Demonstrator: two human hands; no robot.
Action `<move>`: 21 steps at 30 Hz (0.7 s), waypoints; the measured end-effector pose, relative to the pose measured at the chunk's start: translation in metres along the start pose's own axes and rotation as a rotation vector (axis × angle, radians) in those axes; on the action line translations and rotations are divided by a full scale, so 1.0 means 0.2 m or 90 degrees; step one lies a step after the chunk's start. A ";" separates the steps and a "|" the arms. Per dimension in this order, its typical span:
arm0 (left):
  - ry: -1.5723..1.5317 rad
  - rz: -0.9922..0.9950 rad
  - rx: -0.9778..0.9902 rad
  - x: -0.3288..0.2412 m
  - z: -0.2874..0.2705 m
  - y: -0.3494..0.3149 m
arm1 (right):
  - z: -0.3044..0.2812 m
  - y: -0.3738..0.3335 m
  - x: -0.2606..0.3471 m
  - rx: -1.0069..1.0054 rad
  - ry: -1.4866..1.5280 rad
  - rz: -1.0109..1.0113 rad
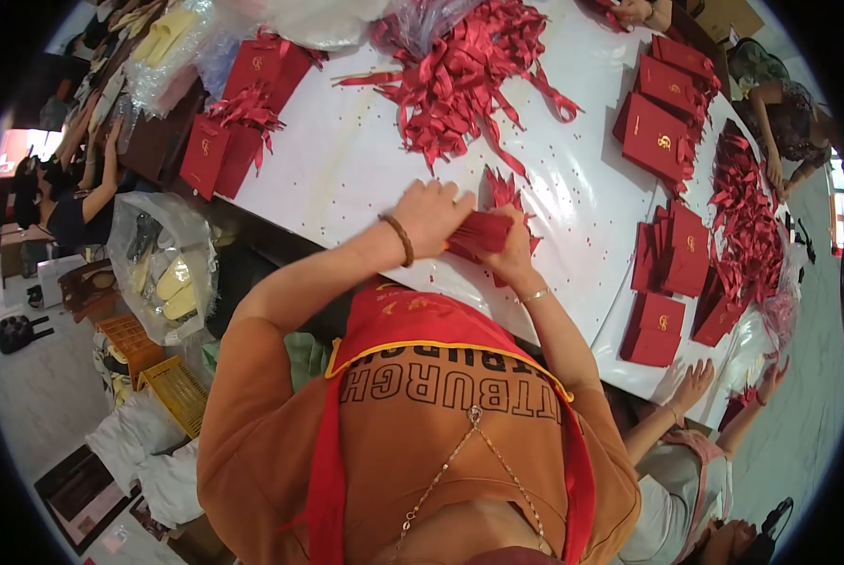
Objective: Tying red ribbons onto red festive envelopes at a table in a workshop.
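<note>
My right hand (517, 252) is wrapped round a thick bundle of flat red pieces (481, 232), which look like ribbon-handled gift bags stacked together. At the bundle's left end is my left hand (430, 218), its fingers curled against it. Red ribbon ends (503, 189) fan out just beyond the bundle, near my right hand. My fingers partly hide the bundle, so what each piece is cannot be made out fully. Further off on the white table (356, 141) lies a large tangled heap of red ribbons (469, 85).
Red gift bags with gold print (657, 132) lie in piles to the right, and more red bags (224, 155) at the far left. Tiny red bits dot the tabletop. Co-workers' hands (693, 384) are at the right. Left of the table stand a clear plastic sack (163, 273) and a yellow crate (174, 394).
</note>
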State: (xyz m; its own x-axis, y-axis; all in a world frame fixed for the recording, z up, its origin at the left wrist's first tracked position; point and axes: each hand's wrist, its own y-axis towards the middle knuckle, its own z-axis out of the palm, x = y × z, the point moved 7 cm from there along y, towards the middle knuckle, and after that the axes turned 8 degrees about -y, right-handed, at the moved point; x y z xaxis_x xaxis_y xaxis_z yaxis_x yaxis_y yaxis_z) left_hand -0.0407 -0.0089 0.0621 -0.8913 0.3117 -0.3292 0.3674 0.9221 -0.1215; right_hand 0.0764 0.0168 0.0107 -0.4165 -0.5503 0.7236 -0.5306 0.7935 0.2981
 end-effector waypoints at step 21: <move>-0.992 -0.415 -0.202 1.14 -0.26 -0.60 | 0.32 0.64 0.58 -0.087 -0.018 -0.120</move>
State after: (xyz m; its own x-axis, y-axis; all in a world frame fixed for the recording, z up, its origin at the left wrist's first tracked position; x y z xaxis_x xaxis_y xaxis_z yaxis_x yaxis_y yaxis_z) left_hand -0.3016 -0.0375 0.0502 0.2891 -0.4266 -0.8570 -0.1560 0.8623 -0.4819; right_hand -0.0868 0.0379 0.0930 -0.3420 -0.6975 0.6297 -0.4964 0.7031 0.5092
